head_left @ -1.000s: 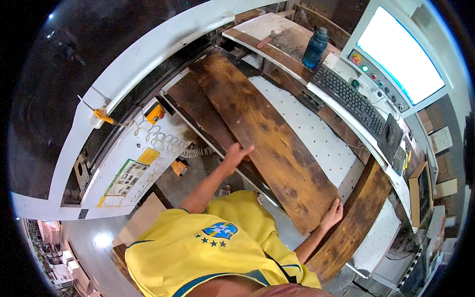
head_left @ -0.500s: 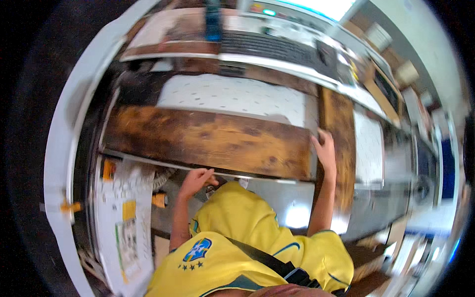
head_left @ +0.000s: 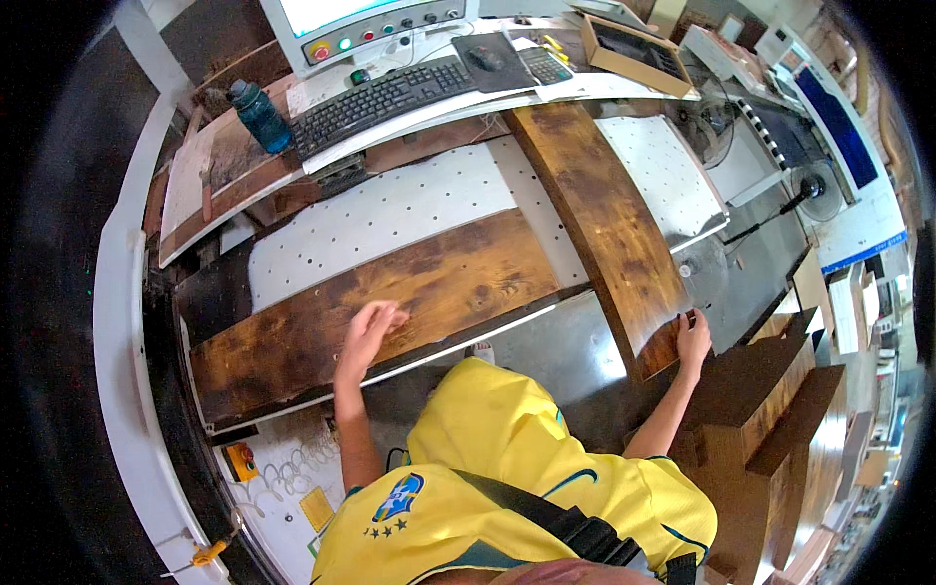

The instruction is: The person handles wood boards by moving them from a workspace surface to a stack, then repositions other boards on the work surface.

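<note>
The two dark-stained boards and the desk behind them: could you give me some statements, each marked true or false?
1. The right hand is at the near end of the right board. True.
2. The blue bottle stands beside the keyboard. True.
3. The left hand grips the blue bottle. False: it is over the left board, with nothing held in it.
4. The mouse lies left of the keyboard. False: it lies to the right.
5. The person's shirt is yellow. True.
</note>
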`<state>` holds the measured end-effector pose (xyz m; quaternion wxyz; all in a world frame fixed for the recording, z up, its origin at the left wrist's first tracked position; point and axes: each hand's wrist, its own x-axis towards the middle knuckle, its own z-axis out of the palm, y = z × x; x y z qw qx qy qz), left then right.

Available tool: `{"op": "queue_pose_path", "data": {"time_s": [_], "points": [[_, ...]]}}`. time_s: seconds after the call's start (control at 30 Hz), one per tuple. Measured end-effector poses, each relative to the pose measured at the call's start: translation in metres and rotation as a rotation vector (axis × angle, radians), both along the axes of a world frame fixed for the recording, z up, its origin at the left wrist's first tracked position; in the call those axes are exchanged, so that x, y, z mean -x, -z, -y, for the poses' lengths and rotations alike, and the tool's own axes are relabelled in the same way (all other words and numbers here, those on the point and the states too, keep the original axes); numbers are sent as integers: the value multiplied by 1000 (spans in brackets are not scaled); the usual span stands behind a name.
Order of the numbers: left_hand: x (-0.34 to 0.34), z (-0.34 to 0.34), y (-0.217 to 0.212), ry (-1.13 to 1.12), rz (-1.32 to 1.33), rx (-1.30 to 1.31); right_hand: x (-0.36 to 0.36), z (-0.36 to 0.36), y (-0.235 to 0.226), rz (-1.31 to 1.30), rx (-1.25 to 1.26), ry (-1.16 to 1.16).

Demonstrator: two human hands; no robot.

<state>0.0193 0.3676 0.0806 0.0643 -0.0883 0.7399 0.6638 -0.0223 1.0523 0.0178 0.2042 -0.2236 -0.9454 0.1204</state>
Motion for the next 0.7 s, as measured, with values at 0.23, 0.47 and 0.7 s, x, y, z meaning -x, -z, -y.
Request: {"op": "queue_pose_path", "data": {"time_s": [0.23, 0.47, 0.7], "points": [[83, -143, 17, 341, 126, -191, -64, 76, -9, -107, -147, 21], [109, -267, 70, 564, 222, 27, -156, 179, 42, -580, 766, 323], [33, -289, 86, 675, 154, -216, -215, 227, 26, -509, 1403, 478]]}}
